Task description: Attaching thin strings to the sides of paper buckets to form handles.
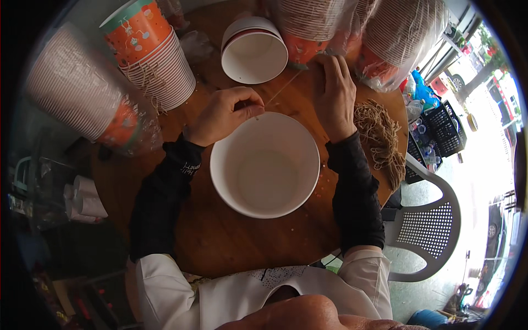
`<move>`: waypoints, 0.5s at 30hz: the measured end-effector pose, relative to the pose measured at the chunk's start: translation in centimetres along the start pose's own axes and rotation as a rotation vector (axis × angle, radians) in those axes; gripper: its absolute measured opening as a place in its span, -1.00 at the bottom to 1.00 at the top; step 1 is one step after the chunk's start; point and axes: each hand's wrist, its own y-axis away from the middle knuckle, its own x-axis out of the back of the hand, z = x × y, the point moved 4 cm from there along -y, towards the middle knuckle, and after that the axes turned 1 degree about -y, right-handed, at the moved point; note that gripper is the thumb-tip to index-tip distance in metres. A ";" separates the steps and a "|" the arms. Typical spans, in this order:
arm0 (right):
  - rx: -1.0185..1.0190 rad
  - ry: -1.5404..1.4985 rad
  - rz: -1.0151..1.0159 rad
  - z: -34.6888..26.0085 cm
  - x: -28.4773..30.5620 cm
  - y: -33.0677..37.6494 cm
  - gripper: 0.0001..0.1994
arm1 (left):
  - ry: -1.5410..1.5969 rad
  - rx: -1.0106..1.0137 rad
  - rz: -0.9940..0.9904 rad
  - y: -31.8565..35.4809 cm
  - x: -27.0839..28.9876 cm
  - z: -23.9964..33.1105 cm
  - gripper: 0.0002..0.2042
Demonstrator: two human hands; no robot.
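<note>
A thin tan string (285, 88) runs taut and slanting between my two hands. My left hand (226, 114) pinches its lower end at the far left rim of a big white paper bucket (264, 212). My right hand (333, 91), farther off to the right, has its fingers closed on the upper end. The bucket stands upright in front of me, and I see into its bare white inside. A loose heap of similar tan strings (380, 137) lies on the table just right of my right forearm.
The round wooden table (236, 242) carries a tilted stack of white bowls (254, 58), orange-patterned bucket stacks (159, 71) at the left, and plastic-wrapped stacks (401, 38) at the back. A grey plastic chair (426, 231) and black crates (443, 132) stand to the right.
</note>
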 end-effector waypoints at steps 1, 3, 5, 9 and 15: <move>0.022 -0.017 0.052 -0.3 0.2 -0.2 -0.88 | 0.033 -0.002 -0.024 0.0 -0.2 0.1 -0.89; 0.038 -0.030 0.071 -0.9 0.4 -0.4 -0.86 | 0.013 -0.012 -0.054 0.1 -0.3 0.2 -0.89; 0.055 -0.042 0.090 -2.0 1.3 -0.6 -0.84 | -0.007 -0.023 -0.085 0.1 -0.5 0.4 -0.89; 0.370 -0.166 0.093 -5.7 2.6 -0.5 -0.77 | 0.007 0.045 -0.047 -0.1 -1.1 0.2 -0.88; 0.276 -0.181 0.095 -5.4 2.8 -0.8 -0.72 | -0.046 -0.021 -0.023 0.5 -1.3 1.6 -0.87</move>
